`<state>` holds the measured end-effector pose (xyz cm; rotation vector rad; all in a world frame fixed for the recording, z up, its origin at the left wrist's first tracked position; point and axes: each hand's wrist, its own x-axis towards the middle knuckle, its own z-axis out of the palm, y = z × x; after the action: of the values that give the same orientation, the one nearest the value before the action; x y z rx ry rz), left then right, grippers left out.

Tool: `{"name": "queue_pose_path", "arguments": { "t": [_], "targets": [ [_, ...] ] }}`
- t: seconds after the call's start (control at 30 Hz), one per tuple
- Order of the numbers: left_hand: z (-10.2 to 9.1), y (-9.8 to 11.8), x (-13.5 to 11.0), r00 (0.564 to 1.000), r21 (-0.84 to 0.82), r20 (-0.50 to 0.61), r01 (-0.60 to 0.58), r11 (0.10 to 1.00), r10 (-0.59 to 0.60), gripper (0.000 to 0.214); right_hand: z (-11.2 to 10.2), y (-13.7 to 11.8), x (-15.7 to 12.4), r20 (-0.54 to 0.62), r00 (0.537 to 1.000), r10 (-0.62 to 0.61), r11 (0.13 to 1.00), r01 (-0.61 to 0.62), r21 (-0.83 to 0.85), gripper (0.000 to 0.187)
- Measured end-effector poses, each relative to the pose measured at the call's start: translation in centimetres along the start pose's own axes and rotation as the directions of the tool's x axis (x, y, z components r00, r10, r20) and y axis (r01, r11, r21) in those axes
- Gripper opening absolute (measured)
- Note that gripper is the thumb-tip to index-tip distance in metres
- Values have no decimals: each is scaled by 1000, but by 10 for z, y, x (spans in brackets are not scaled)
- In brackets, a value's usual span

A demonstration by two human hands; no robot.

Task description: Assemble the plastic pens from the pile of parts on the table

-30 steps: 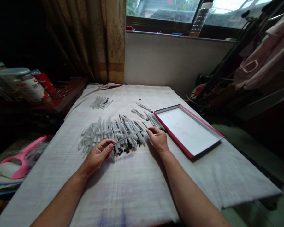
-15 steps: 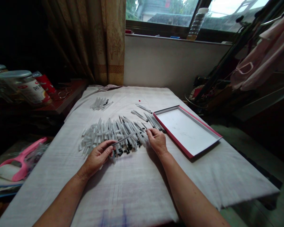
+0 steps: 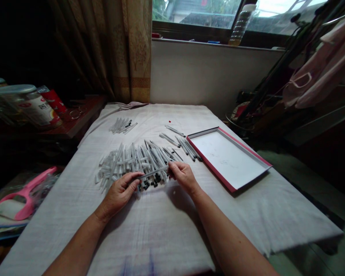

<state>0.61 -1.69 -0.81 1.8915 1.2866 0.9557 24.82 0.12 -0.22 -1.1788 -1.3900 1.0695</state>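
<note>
My left hand pinches one end of a slim, clear pen between thumb and fingers. The pen slants up to the right above the cloth. At its other end, the closed fingertips of my right hand grip it; whatever small part lies inside them is hidden. Behind both hands spreads a pile of clear pen barrels, with small black pieces along its near edge. To the right, several pens with dark ends lie side by side against a shallow red-edged box lid.
A smaller group of pens lies at the back left, and a tiny red piece at the back. White cloth covers the table. Jars stand on a side table at left, above a pink-handled tool.
My right hand has moved left and slightly toward me, from beside a thin dark rod on the cloth to the pen's right end. My left hand has barely moved.
</note>
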Motion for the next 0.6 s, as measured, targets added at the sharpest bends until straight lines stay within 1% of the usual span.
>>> {"name": "queue_pose_path", "arguments": {
  "t": [0.13, 0.17, 0.23, 0.27, 0.33, 0.37, 0.4, 0.43, 0.5, 0.57, 0.6],
  "targets": [
    [-4, -1, 1, 999, 45, 8, -40, 998, 39, 39, -6, -3, 2, -20, 1000, 18, 999, -17, 33, 45],
    [-6, -1, 1, 999, 61, 3, -46, 997, 46, 39, -10, -2, 4, -55, 998, 23, 999, -21, 38, 43],
    [-13, -3, 2, 998, 91, -28, -49, 995, 52, 39, -21, 1, 8, -193, 981, 34, 998, -22, 62, 40],
    [-18, -4, 2, 997, 100, -61, -41, 994, 47, 40, -28, 3, 11, -286, 957, 40, 997, -19, 78, 39],
    [-27, -6, 2, 989, 96, -146, 2, 995, 12, 45, -42, 9, 16, -470, 881, 51, 995, -5, 97, 37],
    [-30, -7, 3, 981, 85, -195, 36, 996, -18, 47, -48, 12, 17, -537, 843, 46, 996, 1, 86, 37],
    [-33, -7, 3, 969, 70, -242, 72, 995, -53, 50, -52, 15, 19, -577, 816, 31, 998, 1, 56, 37],
    [-35, -8, 3, 955, 56, -283, 105, 993, -85, 53, -55, 18, 20, -594, 804, 10, 1000, -7, 8, 37],
    [-35, -8, 4, 936, 39, -327, 147, 988, -126, 56, -54, 23, 20, -579, 814, -45, 991, -38, -130, 38],
    [-31, -8, 4, 937, 42, -324, 152, 987, -130, 58, -48, 26, 19, -544, 832, -106, 953, -71, -293, 40],
    [-28, -8, 4, 942, 50, -314, 143, 988, -120, 58, -45, 27, 18, -529, 837, -138, 921, -88, -380, 42]
  ]
}}
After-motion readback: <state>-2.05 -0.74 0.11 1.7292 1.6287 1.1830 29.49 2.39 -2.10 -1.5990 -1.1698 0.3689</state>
